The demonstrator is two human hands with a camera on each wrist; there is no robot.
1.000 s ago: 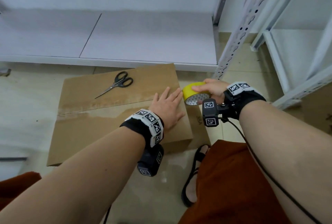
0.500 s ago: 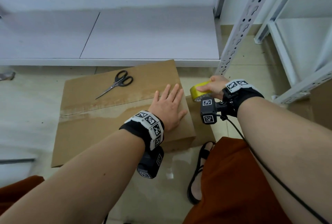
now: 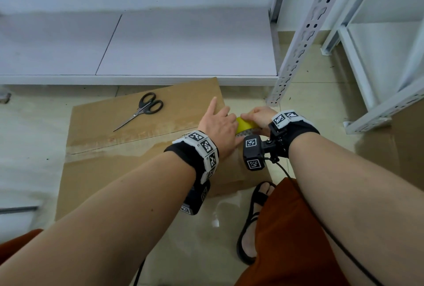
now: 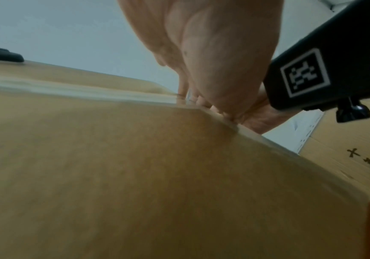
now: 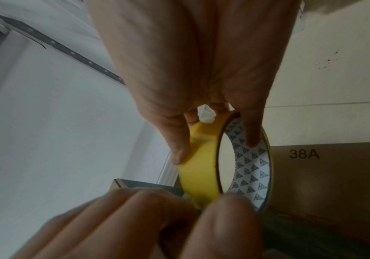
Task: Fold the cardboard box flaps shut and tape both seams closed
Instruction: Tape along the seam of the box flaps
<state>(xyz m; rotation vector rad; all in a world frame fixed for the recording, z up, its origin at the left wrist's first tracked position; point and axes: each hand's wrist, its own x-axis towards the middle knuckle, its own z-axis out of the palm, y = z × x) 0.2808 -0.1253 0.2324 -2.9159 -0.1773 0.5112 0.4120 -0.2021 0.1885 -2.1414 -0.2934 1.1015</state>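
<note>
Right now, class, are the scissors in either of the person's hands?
No: the scissors lie untouched on the box, while the right hand holds the tape roll and the left hand reaches to it.

Both forearms bare; each wrist carries a black strap faced with white plates bearing black square fiducial markers; beneath each wrist hangs a black camera block with the same markers, the right one fixed by a black thumbscrew; a thin black cable trails from it; rust-orange garment over the lap; black strap sandal on one foot.
</note>
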